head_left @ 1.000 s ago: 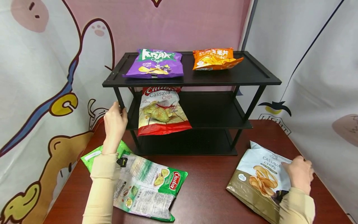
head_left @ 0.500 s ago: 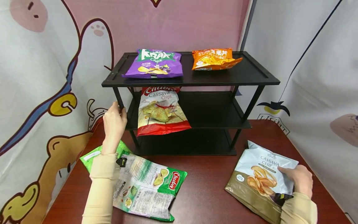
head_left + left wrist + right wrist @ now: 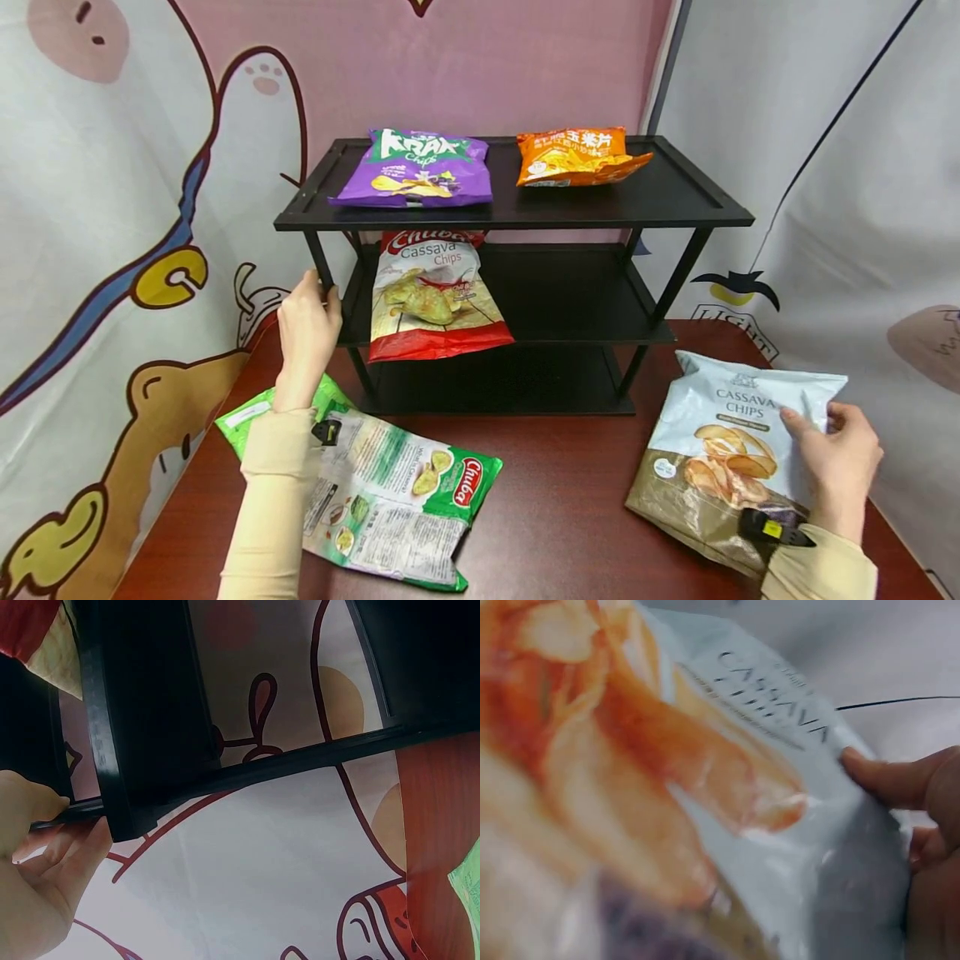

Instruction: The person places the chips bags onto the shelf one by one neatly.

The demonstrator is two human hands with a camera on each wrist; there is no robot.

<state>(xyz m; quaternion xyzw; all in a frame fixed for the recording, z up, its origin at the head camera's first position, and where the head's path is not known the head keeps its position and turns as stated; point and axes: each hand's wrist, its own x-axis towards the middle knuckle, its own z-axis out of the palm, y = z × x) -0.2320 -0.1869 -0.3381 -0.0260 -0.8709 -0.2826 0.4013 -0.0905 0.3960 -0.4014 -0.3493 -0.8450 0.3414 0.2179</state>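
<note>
My left hand (image 3: 309, 325) grips the front left post of a black three-tier shelf (image 3: 570, 292); in the left wrist view its thumb and fingers (image 3: 79, 851) wrap that post just beside a tier's edge. On the right, my right hand (image 3: 843, 454) pinches the right edge of a white and gold bag of cassava chips (image 3: 720, 492), thumb on the printed front and fingers behind. The bag's top is tilted up, its front facing me. Close up in the right wrist view, the thumb (image 3: 885, 776) presses near the bag's lettering.
A purple chip bag (image 3: 420, 171) and an orange chip bag (image 3: 573, 158) lie on the top tier. Leaning on the middle tier is a red and cream bag (image 3: 435, 304). A green bag (image 3: 397, 500) lies on the brown table (image 3: 555, 517), partly under my left forearm.
My right hand has taken hold of the white and gold bag's right edge and lifted its upper part, shifting it slightly right. The left hand stays on the post.
</note>
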